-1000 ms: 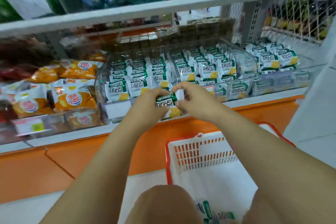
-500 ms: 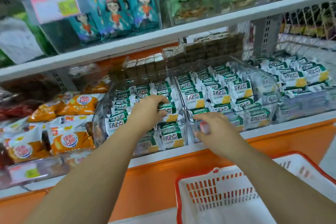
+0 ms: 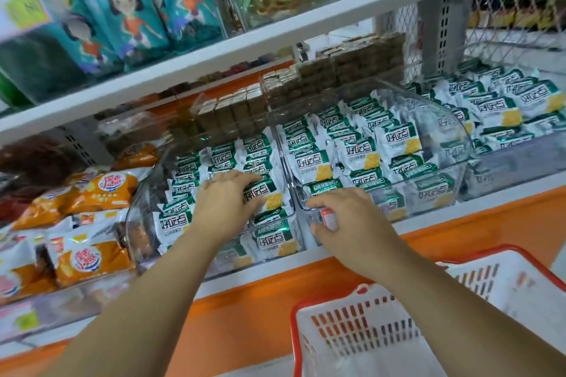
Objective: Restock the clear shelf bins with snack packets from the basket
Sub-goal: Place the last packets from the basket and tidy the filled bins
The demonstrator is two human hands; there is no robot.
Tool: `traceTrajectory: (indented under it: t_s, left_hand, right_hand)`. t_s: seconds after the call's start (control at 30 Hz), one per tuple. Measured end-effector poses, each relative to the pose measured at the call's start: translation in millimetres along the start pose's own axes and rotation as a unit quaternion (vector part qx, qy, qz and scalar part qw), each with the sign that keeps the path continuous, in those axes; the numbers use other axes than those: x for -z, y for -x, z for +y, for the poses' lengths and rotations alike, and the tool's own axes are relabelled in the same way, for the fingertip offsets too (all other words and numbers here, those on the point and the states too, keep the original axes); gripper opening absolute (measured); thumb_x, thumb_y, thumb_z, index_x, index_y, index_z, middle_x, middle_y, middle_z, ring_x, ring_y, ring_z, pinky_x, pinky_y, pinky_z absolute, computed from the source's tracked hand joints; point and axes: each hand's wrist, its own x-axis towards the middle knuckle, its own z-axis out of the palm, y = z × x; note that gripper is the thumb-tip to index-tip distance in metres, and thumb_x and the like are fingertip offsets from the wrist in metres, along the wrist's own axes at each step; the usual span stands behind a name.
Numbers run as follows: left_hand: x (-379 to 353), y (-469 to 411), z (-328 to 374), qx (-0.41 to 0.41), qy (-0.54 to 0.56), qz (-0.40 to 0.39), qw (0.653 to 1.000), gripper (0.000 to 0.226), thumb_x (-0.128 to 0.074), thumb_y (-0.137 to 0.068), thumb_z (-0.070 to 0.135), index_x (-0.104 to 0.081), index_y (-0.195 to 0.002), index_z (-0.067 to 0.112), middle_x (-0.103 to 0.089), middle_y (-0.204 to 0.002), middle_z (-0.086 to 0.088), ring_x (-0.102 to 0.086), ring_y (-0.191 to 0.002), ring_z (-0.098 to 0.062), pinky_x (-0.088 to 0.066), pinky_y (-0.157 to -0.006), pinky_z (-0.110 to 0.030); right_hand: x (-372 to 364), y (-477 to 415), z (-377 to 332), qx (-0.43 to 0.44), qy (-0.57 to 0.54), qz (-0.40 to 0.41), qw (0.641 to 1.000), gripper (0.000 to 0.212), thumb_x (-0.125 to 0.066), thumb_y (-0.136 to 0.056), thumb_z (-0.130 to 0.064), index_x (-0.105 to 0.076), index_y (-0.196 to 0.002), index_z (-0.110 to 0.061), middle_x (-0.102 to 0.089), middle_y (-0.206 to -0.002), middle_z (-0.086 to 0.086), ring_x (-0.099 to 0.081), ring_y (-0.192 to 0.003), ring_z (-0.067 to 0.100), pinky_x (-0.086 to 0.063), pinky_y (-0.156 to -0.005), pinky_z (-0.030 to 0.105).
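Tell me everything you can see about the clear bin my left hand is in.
The clear bin is see-through plastic with curved side walls that rise toward the back. It sits on the white shelf, with orange packets on its left and the neighbouring bin on its right. Rows of green-and-white packets, standing on edge, fill it. The left hand rests on those packets. The right hand seems to grip the neighbouring bin's front.

Bright, even light; blurred, bowed edges
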Motion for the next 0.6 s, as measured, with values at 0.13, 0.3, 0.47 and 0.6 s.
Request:
traceTrajectory:
  t_s: [0.13,0.3,0.47,0.6]
  left_hand:
    - [0,-2,4,0.021,-0.027,0.013,0.999,0.045,-0.054,-0.093,0.044,-0.047,-0.136,0.034,-0.054,-0.131,0.003,-0.042,-0.125,-0.023,-0.027,-0.102,-0.040]
    - [-3,-4,12,0.017,-0.064,0.006,0.998,0.044,-0.054,-0.093,0.045,-0.047,-0.136,0.037,-0.052,-0.132,0.003,-0.040,-0.125,-0.024,-0.026,-0.102,-0.039]
    - [2,-4,7,0.001,-0.085,-0.019,0.996,0.045,-0.050,-0.094,0.049,-0.044,-0.138,0.041,-0.045,-0.134,0.005,-0.036,-0.125,-0.023,-0.026,-0.103,-0.040]
    - [13,7,19,0.015,-0.082,-0.005,0.997,0.050,-0.049,-0.095,0.047,-0.038,-0.142,0.037,-0.035,-0.144,0.004,-0.030,-0.132,-0.024,-0.024,-0.107,-0.042]
  right_hand:
    - [-3,0,-2,0.001,0.012,0.003,1.000,0.039,-0.054,-0.094,-0.027,-0.050,-0.133,-0.032,-0.048,-0.132,-0.009,-0.022,-0.130,0.006,-0.029,-0.100,0.025]
    - [-4,0,-1,0.007,0.018,-0.003,1.000,0.040,-0.053,-0.094,-0.029,-0.049,-0.133,-0.033,-0.047,-0.133,-0.011,-0.021,-0.131,0.005,-0.028,-0.102,0.026]
    - [-4,-1,-1,0.017,0.030,-0.007,0.999,0.041,-0.054,-0.093,-0.028,-0.049,-0.133,-0.032,-0.047,-0.134,-0.011,-0.022,-0.131,0.006,-0.027,-0.104,0.026]
    - [7,1,-3,0.029,-0.008,-0.015,0.999,0.037,-0.056,-0.093,-0.024,-0.053,-0.130,-0.028,-0.049,-0.131,-0.011,-0.037,-0.123,0.006,-0.032,-0.100,0.024]
